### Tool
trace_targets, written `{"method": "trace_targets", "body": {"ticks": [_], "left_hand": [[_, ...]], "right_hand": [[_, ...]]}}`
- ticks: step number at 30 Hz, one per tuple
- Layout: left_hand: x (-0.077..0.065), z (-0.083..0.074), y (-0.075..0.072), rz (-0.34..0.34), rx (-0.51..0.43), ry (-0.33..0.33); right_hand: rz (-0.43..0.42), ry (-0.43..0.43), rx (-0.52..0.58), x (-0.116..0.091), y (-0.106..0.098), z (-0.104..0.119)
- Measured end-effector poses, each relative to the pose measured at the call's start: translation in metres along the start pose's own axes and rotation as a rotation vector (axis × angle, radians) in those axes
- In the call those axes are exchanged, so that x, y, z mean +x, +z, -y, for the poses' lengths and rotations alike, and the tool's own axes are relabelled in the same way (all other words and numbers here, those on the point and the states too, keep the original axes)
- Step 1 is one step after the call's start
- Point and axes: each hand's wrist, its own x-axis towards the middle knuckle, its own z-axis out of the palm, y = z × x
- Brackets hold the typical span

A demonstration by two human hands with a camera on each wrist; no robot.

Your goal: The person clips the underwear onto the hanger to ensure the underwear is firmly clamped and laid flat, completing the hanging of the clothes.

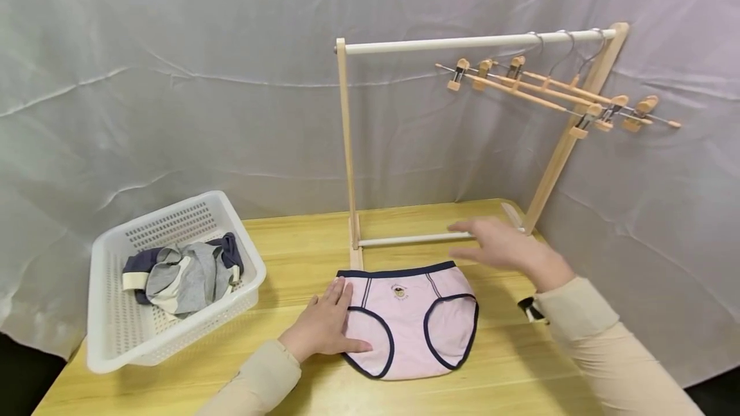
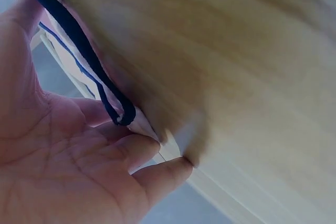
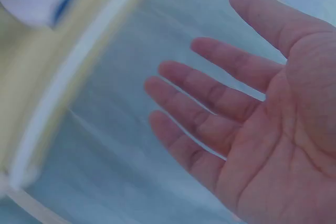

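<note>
- Plainly laid out, the pink underwear (image 1: 410,326) with navy trim is at the lower centre of the head view, waistband toward the top, on the wooden table (image 1: 289,242).
- The left hand (image 1: 328,326) rests on the garment's left edge, fingers nearly straight, thumb spread away from them across the leg opening at that side.
- In the left wrist view, navy trim crosses the upper left, beside the left hand's palm and fingers.
- The right hand (image 1: 491,246) hovers right of centre, past the waistband's right end and over part of the rack's white lower rod (image 1: 410,239); the right wrist view shows its fingers straight and spread, thumb well apart.
- At the upper right, wooden clip hangers (image 1: 520,94) hang from the white top rod (image 1: 462,44).
- At the lower left stands a white basket (image 1: 173,337) holding grey, navy and cream clothes (image 1: 196,275).
- Grey fabric (image 1: 231,114) fills the background.
</note>
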Motion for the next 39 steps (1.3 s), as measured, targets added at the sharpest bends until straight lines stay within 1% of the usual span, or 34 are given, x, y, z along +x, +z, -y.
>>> {"method": "trace_targets", "body": {"ticks": [2,5,9,13,17,22,24,29,34,39], "left_hand": [[-0.001,0.0,-0.001,-0.001,-0.002,-0.003],[-0.001,0.0,-0.001,-0.006,-0.001,-0.002],[0.0,0.0,0.0,-0.011,0.003,0.0],[0.0,0.0,0.0,-0.009,0.003,-0.007],[0.001,0.0,0.0,-0.004,-0.004,-0.014],[0.0,0.0,0.0,0.0,-0.01,-0.019],[0.0,-0.001,0.0,-0.001,-0.008,-0.019],[-0.003,0.0,0.0,-0.002,-0.015,-0.024],[-0.003,-0.001,0.0,0.001,-0.02,-0.034],[-0.001,0.0,0.0,0.001,-0.01,-0.037]], "right_hand": [[-0.059,-0.003,-0.025,-0.003,-0.025,0.003],[-0.123,0.009,-0.07,-0.007,-0.059,0.006],[-0.213,0.024,-0.126,-0.011,-0.095,0.007],[-0.321,0.036,-0.178,-0.012,-0.123,0.004],[-0.42,0.058,-0.218,-0.013,-0.147,-0.001],[-0.484,0.082,-0.248,-0.011,-0.169,-0.009],[-0.493,0.099,-0.266,-0.01,-0.176,-0.013],[-0.476,0.163,-0.279,-0.005,-0.185,-0.022],[-0.43,0.213,-0.292,-0.001,-0.193,-0.034],[-0.384,0.239,-0.359,0.002,-0.197,-0.043]]}}
